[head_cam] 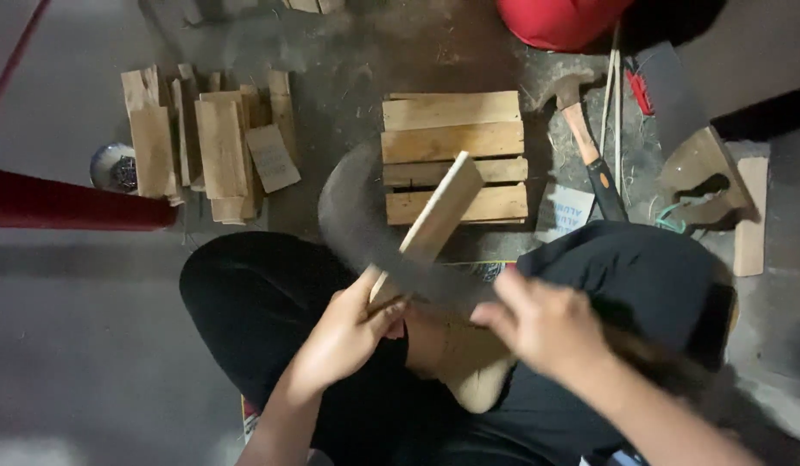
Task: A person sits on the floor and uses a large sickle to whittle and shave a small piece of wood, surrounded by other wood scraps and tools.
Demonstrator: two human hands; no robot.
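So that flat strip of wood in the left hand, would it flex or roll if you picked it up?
The wood strip looks stiff: it juts straight out from the left hand without sagging. Its flat faces and square edges suggest it would lie still, not roll. It is thin, like the pieces in the pile, so probably light, and it might split along the grain.

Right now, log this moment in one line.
left hand: grips wood slat | right hand: swings curved blade, blurred | floor: pallet block, hammer

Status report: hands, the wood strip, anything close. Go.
Left hand grips wood strip, tilted up. Right hand on curved blade, blurred. Slat pallet just beyond; hammer alongside.
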